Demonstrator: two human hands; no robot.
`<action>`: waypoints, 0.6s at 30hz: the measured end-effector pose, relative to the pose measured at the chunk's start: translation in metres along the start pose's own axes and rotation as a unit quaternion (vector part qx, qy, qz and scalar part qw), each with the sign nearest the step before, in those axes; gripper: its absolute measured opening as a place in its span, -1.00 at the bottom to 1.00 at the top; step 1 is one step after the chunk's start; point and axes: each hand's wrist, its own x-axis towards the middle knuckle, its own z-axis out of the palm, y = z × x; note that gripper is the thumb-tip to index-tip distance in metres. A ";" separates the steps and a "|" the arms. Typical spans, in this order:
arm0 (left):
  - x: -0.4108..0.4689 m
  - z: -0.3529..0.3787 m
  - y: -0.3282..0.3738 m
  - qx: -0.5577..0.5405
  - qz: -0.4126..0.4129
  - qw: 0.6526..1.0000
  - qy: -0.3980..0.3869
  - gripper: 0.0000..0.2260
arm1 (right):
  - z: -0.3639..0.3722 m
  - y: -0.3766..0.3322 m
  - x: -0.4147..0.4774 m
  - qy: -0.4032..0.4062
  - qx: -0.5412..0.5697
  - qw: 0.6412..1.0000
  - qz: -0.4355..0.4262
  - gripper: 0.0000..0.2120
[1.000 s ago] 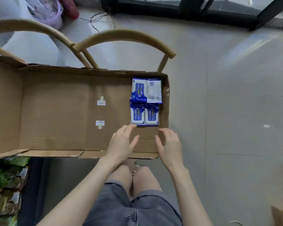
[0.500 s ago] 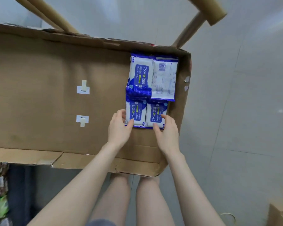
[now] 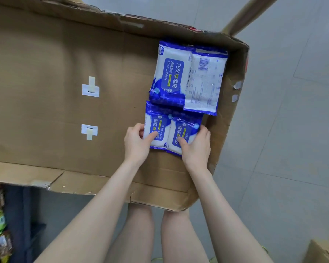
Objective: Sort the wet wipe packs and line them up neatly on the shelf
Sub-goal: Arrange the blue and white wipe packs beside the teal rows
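Two small packs lie at the cardboard box's (image 3: 65, 111) right end: the left hand (image 3: 137, 143) grips the left pack (image 3: 158, 128), and the right hand (image 3: 196, 149) grips the right pack (image 3: 185, 132). The larger packs (image 3: 169, 76) lie in the far right corner. No shelf is in view, so shelving looks barely begun.

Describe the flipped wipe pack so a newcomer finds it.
Start at the open cardboard box, far right corner. The flipped wipe pack lies there. It alone shows a white back with a barcode; its neighbours show blue 75% labels.
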 end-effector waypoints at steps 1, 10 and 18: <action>-0.003 -0.004 0.000 -0.014 0.006 1.000 -0.004 -0.86 | -0.002 -0.001 -0.002 -0.011 0.023 1.000 0.005 -0.52; -0.075 -0.056 0.020 -0.219 0.019 0.975 0.034 -0.93 | -0.060 -0.033 -0.060 -0.063 0.290 0.955 0.005 -0.86; -0.171 -0.159 0.025 -0.394 0.050 0.916 0.060 -0.91 | -0.122 -0.106 -0.151 -0.144 0.375 0.911 -0.096 -0.95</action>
